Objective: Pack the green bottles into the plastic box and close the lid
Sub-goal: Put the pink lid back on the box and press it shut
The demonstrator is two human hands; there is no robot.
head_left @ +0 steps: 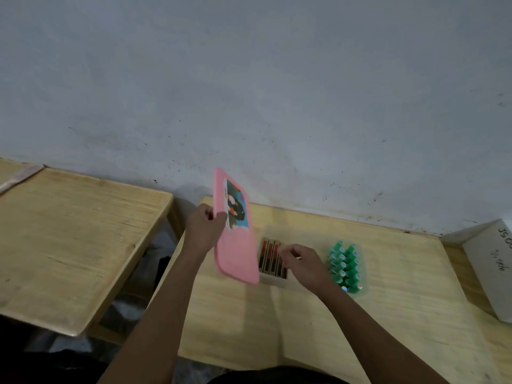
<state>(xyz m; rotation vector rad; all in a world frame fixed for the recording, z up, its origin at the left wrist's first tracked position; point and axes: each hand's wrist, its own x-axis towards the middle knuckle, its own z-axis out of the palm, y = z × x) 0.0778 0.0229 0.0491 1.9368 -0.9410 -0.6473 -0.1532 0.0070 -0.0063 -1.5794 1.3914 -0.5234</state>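
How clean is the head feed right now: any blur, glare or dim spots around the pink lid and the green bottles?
Head view: dim, flat light overall; the pink plastic lid in the left hand is smeared at its lower edge; small glints sit on the green plastic bottles; the table edges bow from the wide lens; the bottom of the picture falls into dark shadow.

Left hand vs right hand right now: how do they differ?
The left hand is raised and grips the pink plastic lid with a picture sticker, held tilted above the table; the right hand holds no lid. The right hand sits low over the clear plastic box of dark red-and-tan sticks, fingers curled, beside the green bottles; whether it pinches anything is unclear. Both are bare.
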